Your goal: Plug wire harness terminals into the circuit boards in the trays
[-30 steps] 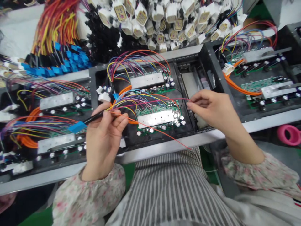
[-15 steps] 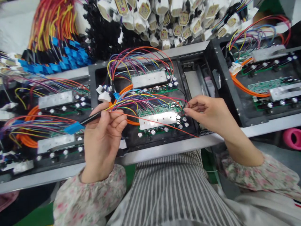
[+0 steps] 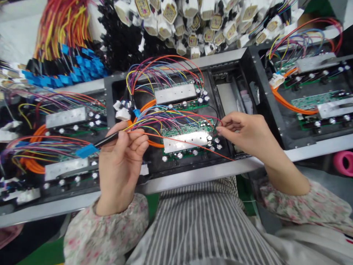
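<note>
My left hand [image 3: 121, 162] is closed round a wire harness with a black sleeve [image 3: 108, 141] and a blue tag [image 3: 86, 150]. An orange wire [image 3: 190, 142] from it stretches free across the front of the nearer circuit board [image 3: 186, 141]. My right hand [image 3: 241, 132] pinches wire at the board's right end; a dark red wire [image 3: 204, 116] and a black wire [image 3: 216, 110] run to those fingertips. The exact grip there is partly hidden. Behind lies a second board [image 3: 175, 94] with a silver heatsink and arching coloured wires.
Black trays with wired boards stand at left [image 3: 66, 117] and right [image 3: 335, 108]. White connectors [image 3: 208, 22] are heaped at the back, beside a bundle of red and yellow wires [image 3: 64, 25] with blue tags. A metal rail [image 3: 204, 175] edges the front.
Both hands keep nearly the same place and grip. The view has shifted very slightly; nothing else has visibly moved.
</note>
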The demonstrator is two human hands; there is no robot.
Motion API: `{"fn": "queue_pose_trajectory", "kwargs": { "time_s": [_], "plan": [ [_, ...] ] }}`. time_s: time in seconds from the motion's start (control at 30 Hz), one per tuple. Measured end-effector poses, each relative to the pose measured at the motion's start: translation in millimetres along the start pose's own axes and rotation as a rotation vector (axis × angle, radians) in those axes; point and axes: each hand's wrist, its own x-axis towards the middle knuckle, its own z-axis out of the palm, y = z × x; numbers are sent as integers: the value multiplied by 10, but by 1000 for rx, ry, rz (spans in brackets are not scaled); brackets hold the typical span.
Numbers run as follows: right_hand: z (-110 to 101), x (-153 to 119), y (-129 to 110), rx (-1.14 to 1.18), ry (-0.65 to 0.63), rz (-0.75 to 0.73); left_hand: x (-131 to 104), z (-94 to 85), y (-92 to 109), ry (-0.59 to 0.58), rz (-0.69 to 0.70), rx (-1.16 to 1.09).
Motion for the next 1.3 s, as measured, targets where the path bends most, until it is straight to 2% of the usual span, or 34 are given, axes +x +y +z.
{"fn": "queue_pose_trajectory", "kwargs": {
  "time_s": [0.4,0.63,0.77,0.87,0.9,0.97,1.03,1.07,1.17,1.23,1.3],
  "plan": [
    [-10,2,-2,-34,-42,-47,34,24,-3,-5,8,-15],
    [18,8,28,-107,5,-64,41,33,-4,46,-8,-16],
    [2,7,35,-103,-63,-95,43,34,-7,39,-4,-26],
    [13,-38,-30,-149,-28,-99,35,57,-18,38,11,-30],
    [24,-64,-63,-160,-34,-121,33,59,-22,35,7,-31],
    [43,-111,-117,-196,-147,-220,37,24,-20,22,20,-8],
    [33,-124,-122,-266,-249,-301,67,-83,0,-10,120,143],
    [14,-110,-101,-303,-224,-291,96,-162,19,-27,213,299],
    [-70,-9,25,-234,19,-106,207,-434,106,-115,554,967],
    [-90,61,104,-80,63,-17,254,-559,180,-271,719,1350],
    [-62,100,147,17,30,2,241,-599,260,-493,850,1699]
  ]
}}
